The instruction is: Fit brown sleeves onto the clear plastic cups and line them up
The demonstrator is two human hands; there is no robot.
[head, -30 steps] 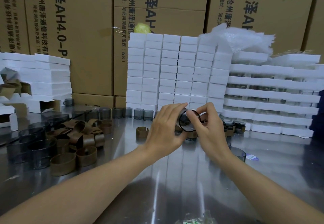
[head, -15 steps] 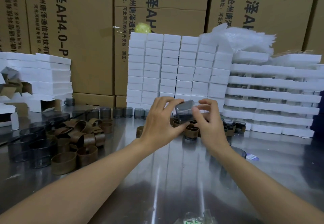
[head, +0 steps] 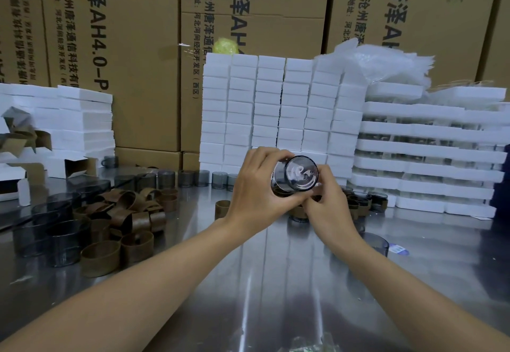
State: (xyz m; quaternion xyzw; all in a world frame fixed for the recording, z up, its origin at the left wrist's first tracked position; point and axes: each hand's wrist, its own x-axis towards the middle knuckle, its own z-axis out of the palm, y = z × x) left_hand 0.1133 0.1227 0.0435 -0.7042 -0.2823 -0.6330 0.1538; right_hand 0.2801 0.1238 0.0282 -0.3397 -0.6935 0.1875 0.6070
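Note:
My left hand (head: 259, 194) grips a smoky clear cup (head: 296, 175) above the steel table, its round base turned toward me. My right hand (head: 329, 208) touches the cup from below right, fingers curled at its lower edge; a bit of brown shows under the cup. Loose brown sleeves (head: 132, 213) lie heaped at the left beside bare cups (head: 55, 235). A row of bare cups (head: 165, 178) stands along the back. Sleeved cups (head: 361, 202) are lined up behind my hands, partly hidden. One single sleeve (head: 222, 208) stands just left of my left hand.
Stacks of white foam blocks (head: 276, 109) and foam trays (head: 427, 153) rise behind the work area, with cardboard boxes (head: 138, 48) behind them. Another cup (head: 376, 244) stands at the right next to a small blue label (head: 398, 249). The steel table (head: 276, 282) reflects light.
The cup has been turned in my hands: its side faced me half a second ago, now its base does. Both hands stay in the same spot.

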